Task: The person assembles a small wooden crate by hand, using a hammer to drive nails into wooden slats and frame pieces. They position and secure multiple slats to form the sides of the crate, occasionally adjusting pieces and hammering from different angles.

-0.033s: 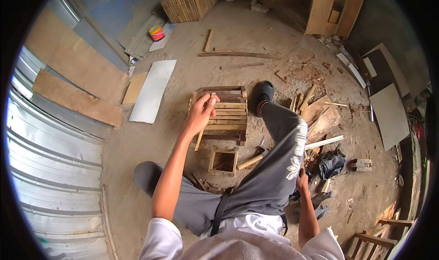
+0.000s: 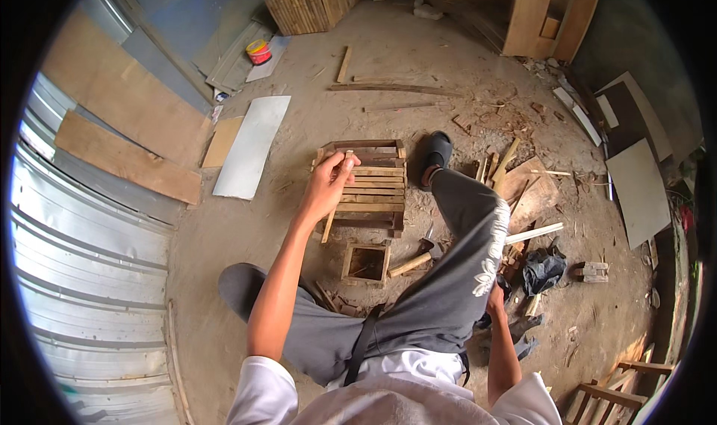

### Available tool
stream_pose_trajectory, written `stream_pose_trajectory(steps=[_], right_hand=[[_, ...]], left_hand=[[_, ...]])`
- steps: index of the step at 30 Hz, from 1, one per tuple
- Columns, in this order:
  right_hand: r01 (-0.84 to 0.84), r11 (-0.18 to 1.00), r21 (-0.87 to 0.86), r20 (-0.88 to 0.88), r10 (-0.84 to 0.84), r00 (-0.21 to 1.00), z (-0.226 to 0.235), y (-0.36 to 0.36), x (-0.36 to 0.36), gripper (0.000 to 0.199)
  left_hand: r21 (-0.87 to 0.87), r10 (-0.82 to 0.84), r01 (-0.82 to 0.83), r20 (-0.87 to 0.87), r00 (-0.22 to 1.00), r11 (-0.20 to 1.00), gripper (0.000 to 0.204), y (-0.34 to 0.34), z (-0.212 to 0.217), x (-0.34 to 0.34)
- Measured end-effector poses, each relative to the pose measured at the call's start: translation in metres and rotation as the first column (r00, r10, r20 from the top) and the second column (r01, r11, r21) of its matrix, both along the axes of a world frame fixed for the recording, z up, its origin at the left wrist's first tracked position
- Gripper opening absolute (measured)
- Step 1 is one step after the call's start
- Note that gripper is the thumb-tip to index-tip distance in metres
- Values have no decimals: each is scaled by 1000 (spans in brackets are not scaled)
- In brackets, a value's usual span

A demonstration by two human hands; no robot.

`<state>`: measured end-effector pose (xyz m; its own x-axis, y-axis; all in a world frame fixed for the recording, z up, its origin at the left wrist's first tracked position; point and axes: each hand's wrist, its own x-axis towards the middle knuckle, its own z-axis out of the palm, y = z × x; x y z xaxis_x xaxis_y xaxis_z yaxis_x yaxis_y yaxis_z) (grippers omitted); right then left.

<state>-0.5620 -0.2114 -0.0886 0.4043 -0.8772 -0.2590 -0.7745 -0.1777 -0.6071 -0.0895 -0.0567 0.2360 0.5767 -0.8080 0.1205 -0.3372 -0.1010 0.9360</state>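
Note:
My left hand (image 2: 328,186) is closed round a thin wooden slat (image 2: 328,225), which it holds above the left side of a slatted wooden crate (image 2: 371,199). The crate lies on the floor in front of me, with a row of narrow strips across its upper face. Just nearer to me is a small open wooden box frame (image 2: 366,264). Beside it lies a tool with a wooden handle (image 2: 409,265), its dark metal head partly behind my leg. My right hand (image 2: 496,302) is low beside my right thigh, near dark plastic; its fingers are mostly hidden.
Wood scraps and a crumpled black bag (image 2: 544,270) litter the floor to the right. A wooden block (image 2: 594,272) lies beyond them. Pale sheet (image 2: 252,149), red and yellow bucket (image 2: 258,51) and loose battens (image 2: 396,89) are farther off. Corrugated metal (image 2: 89,275) lines the left.

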Motion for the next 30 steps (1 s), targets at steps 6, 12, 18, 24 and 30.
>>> stream_pose_trajectory(steps=[6,12,18,24,30], right_hand=[[430,875,-224,450,-299,842,116,-72,14,22],[73,996,-43,506,-41,862,230,-102,136,21],[-317,729,607,-20,413,910,47,-9,243,41],[348,520,780,-346,-105,932,-87,52,258,67],[681,496,538,-293,-648,703,-115,60,268,74]], left_hand=[[-92,326,-341,-144,934,936,32,13,-7,40],[-90,439,-574,-552,709,814,32,-13,-88,93],[85,554,-692,-672,491,717,30,-26,-192,117],[396,833,-770,23,553,501,48,-8,-230,119],[90,159,-322,726,669,943,36,-48,-232,72]])
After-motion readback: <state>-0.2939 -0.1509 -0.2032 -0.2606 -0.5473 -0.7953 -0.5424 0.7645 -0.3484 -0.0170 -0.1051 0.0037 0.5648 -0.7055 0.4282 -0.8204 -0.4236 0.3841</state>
